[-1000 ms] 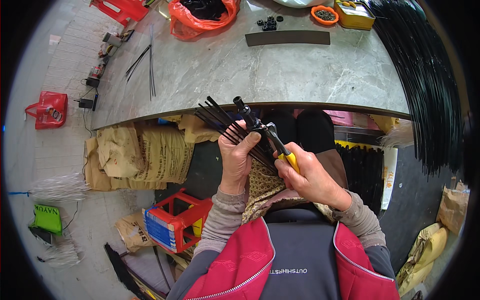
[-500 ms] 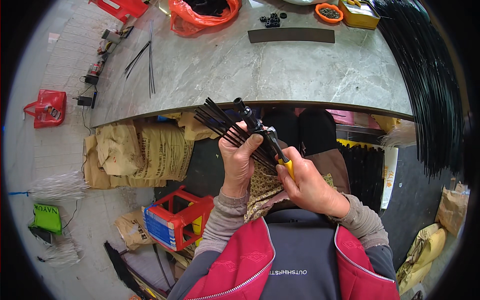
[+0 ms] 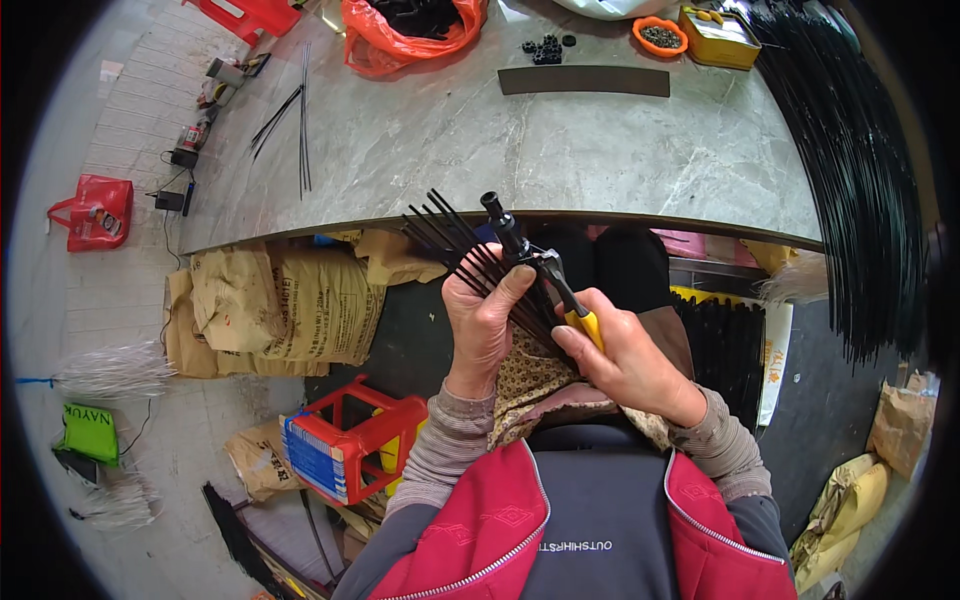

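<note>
Brown sacks [image 3: 310,310] slump beneath the table [image 3: 400,150] over there, a red stool [image 3: 408,412] near them; off to the left, a red bag [image 3: 105,212] sits well apart from a green bag [image 3: 92,432].

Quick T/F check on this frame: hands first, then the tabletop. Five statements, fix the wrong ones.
1. The right hand grips a yellow-handled tool. True.
2. The left hand is empty. False: it holds thin black rods and a black tubular part.
3. A long dark strip lies on the table. True.
4. The orange bowl is left of the orange-red plastic bag. False: it is to the bag's right.
5. The plastic bag has black material inside. True.
</note>
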Tool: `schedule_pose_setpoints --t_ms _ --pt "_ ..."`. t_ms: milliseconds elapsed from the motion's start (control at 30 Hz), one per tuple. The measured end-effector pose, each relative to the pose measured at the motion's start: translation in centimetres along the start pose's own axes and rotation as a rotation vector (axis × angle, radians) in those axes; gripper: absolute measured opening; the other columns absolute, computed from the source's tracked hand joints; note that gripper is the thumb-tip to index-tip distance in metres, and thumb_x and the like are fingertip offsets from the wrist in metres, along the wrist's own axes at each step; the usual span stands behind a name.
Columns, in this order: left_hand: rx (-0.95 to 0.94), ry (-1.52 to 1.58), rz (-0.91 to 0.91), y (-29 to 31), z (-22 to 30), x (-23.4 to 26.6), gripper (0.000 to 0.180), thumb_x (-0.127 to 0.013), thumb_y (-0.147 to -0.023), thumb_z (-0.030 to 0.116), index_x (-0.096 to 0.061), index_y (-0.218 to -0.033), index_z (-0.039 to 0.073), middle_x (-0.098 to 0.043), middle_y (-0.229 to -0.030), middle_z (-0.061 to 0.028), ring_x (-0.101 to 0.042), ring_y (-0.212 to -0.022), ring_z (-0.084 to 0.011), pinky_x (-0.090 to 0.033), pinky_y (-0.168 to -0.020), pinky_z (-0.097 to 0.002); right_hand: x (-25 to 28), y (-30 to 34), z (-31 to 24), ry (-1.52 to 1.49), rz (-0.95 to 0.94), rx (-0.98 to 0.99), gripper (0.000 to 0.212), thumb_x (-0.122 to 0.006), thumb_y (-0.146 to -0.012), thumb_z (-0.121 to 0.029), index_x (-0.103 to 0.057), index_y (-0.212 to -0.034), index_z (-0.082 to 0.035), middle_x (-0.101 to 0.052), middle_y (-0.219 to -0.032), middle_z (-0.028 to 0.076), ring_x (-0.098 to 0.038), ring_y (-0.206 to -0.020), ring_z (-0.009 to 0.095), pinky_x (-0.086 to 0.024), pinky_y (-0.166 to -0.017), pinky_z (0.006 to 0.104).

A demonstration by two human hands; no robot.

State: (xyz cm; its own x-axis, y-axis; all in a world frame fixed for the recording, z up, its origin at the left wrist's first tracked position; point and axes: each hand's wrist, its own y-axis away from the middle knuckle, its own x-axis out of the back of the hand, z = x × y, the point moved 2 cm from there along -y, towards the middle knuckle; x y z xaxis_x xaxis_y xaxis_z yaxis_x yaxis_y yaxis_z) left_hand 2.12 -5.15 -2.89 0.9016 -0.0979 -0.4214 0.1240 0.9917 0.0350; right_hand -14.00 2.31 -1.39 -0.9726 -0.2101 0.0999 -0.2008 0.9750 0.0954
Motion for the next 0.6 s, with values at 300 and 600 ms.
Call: schedule_pose_setpoints --t_ms 300,600 --pt "0.051 -0.031 -0.111 0.9 1.1 -0.5 0.039 -0.076 -0.084 0.000 -0.058 -0.118 -0.003 -0.070 -0.097 -0.0165 -0.070 -0.089 -0.0253 -0.057 -0.084 -0.0364 1.5 -0.8 -0.7 -0.358 0.242 0.068 0.035 -0.070 -0.091 -0.006 -0.051 -0.120 -0.001 -0.060 -0.085 0.002 -0.057 -0.067 0.006 -0.047 -0.060 0.0196" --pt "0.049 -0.116 -0.162 1.7 2.9 -0.3 0.037 -0.078 -0.084 0.006 -0.063 -0.116 -0.006 -0.071 -0.103 -0.0167 -0.070 -0.093 -0.0235 -0.055 -0.088 -0.0355 -0.1 -2.6 -1.2 -0.403 0.241 0.165 0.041 -0.072 -0.087 0.003 -0.050 -0.121 -0.001 -0.057 -0.084 0.000 -0.052 -0.069 0.003 -0.044 -0.061 0.0173"
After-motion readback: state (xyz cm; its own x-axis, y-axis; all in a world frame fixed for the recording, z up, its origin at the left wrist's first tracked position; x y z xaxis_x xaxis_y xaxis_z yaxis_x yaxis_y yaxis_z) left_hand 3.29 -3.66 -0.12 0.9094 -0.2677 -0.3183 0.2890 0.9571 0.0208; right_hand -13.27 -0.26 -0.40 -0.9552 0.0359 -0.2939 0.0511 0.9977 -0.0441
